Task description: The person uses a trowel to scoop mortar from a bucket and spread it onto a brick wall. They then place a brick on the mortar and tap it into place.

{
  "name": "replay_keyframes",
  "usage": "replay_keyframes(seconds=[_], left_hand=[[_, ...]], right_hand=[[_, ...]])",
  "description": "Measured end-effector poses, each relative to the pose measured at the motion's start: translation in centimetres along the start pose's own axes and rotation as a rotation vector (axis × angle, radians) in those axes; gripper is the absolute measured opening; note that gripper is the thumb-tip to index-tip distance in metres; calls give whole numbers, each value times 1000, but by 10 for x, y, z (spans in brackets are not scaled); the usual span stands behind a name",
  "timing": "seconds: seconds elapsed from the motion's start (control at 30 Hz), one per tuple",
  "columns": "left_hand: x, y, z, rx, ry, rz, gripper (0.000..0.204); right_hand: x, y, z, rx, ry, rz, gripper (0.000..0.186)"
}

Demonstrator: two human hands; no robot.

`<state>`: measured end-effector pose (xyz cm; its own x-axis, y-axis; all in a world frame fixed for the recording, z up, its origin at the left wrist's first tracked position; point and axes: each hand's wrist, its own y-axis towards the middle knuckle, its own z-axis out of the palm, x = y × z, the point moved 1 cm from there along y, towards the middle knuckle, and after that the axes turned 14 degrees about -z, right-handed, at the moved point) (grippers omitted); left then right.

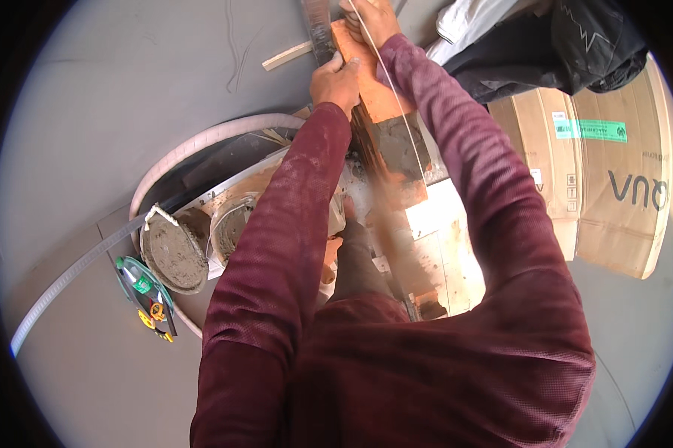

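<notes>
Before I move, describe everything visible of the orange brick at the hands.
The brick is orange and long, with a flat, matt upper face that looks like fired clay. It slants toward the picture's upper left, its near end by grey mortar. The left hand touches its left edge, the right hand its far end. A white string crosses in front; contact is unclear.

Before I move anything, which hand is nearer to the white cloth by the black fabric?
The right hand: it is just left of the white cloth. The left hand is farther left, at the orange brick's left edge.
</notes>
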<state>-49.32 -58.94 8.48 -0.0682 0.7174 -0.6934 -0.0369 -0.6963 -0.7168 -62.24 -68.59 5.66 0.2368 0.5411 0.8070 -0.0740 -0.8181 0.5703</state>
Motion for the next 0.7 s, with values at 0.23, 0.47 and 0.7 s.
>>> replay_keyframes(seconds=[0.23, 0.47, 0.7], left_hand=[[-12, -17, -4, 63, -54, -66, 43], [-2, 4, -5, 108, 5, -130, 43], [-6, -2, -1, 136, 14, -151, 52]], right_hand=[[46, 15, -17, -63, 659, 232, 33], [46, 6, 1, -76, 330, 372, 32], [39, -8, 6, -4, -156, -125, 21]])
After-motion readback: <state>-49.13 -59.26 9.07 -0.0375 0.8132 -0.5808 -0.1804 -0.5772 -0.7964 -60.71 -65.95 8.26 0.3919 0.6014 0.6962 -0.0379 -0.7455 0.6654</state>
